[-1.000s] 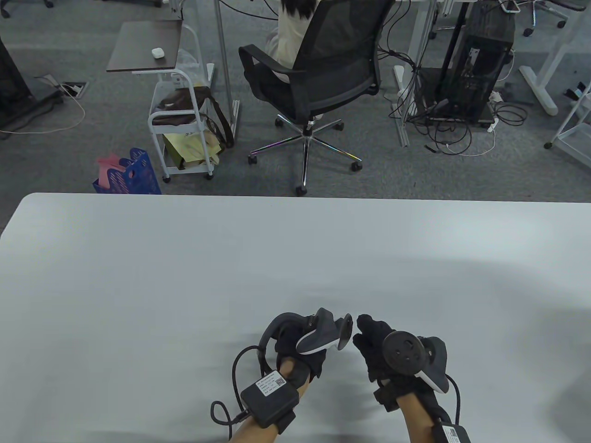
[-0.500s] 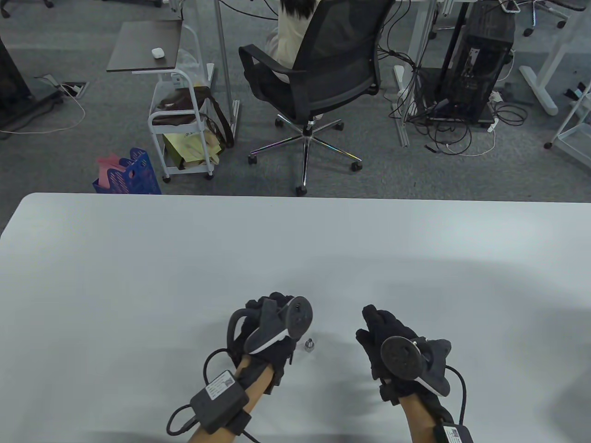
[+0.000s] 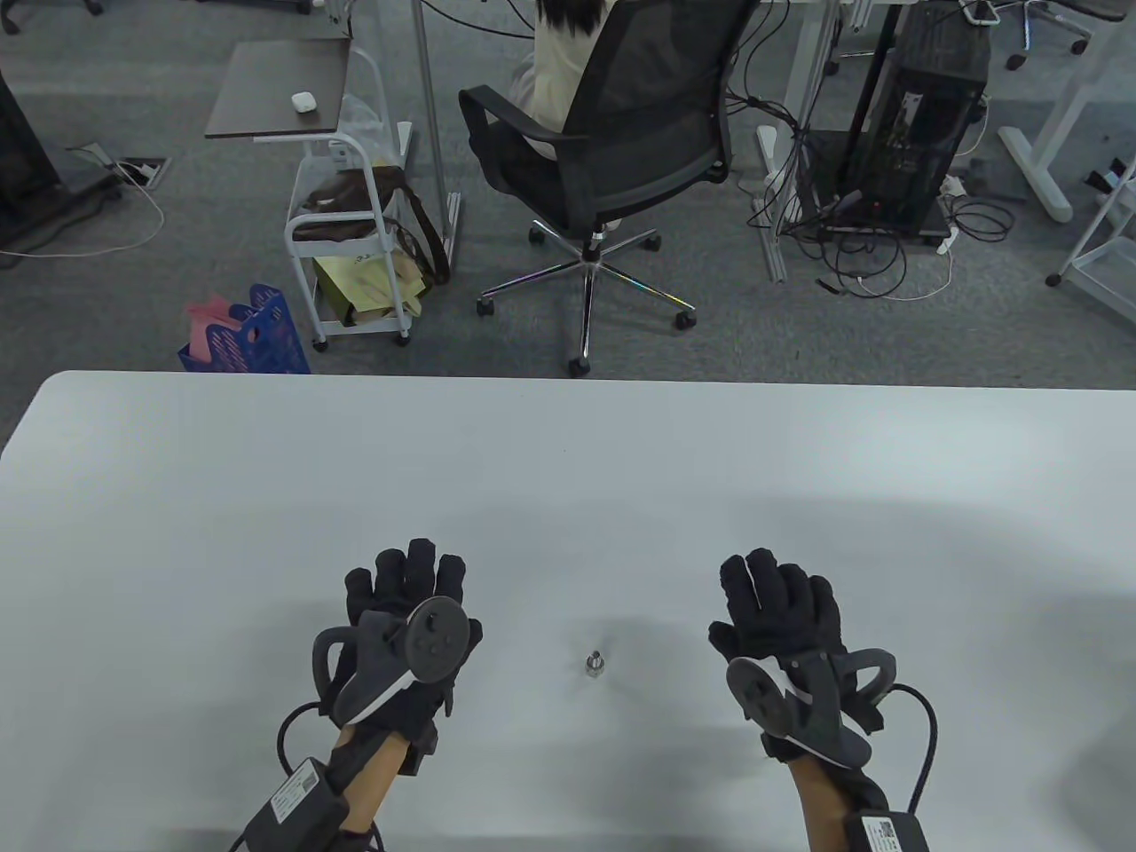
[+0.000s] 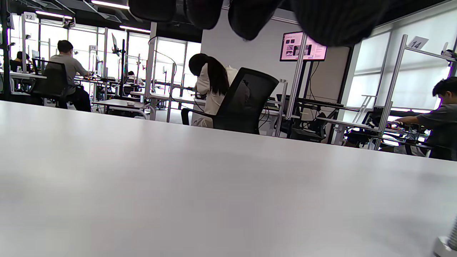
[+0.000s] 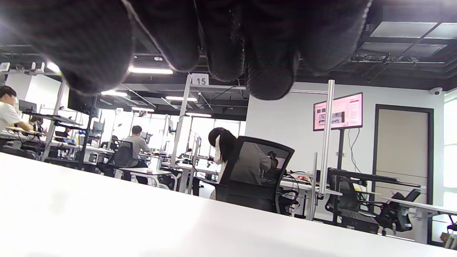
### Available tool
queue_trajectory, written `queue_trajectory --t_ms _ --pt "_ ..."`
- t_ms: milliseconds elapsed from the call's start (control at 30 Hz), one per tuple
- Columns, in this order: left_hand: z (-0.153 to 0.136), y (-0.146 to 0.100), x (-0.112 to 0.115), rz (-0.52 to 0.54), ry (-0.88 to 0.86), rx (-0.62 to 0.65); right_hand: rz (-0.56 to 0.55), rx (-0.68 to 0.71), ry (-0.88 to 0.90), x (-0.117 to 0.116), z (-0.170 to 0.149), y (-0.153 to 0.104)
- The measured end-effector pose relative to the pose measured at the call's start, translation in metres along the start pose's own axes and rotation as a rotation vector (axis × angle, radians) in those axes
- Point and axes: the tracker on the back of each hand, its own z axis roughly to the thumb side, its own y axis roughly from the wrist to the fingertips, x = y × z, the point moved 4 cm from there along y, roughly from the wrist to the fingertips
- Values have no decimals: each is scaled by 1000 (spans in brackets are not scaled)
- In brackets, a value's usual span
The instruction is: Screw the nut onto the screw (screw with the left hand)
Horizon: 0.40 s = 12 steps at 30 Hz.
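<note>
A small metal screw with a nut on it (image 3: pixel 595 663) stands upright on the white table (image 3: pixel 568 461), between my two hands. My left hand (image 3: pixel 410 581) lies flat over the table to its left, fingers stretched out, holding nothing. My right hand (image 3: pixel 781 590) lies flat to the right of the screw, fingers stretched out, holding nothing. Each hand is well apart from the screw. In the left wrist view the edge of the screw and nut (image 4: pixel 446 242) shows at the bottom right corner. The right wrist view shows only my fingertips (image 5: pixel 267 82) and bare table.
Beyond the table's far edge stand an office chair (image 3: pixel 621 151) with a seated person, a white cart (image 3: pixel 355 248) and a blue basket (image 3: pixel 253 337) on the floor.
One second ago both hands were close together at the table's near middle. They have let go and moved apart, left and right, and opened flat. The screw with the nut now stands alone on the table.
</note>
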Motion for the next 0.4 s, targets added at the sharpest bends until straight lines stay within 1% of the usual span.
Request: queue_trajectory --t_ms 67,133,400 --pt "-1 0 3 -5 7 2 12 -3 -12 -1 -1 0" --pt "0 0 8 -37 22 4 23 -2 -33 -2 -2 -1" --pt "13 0 17 -64 59 41 43 8 -50 -4 0 -1"
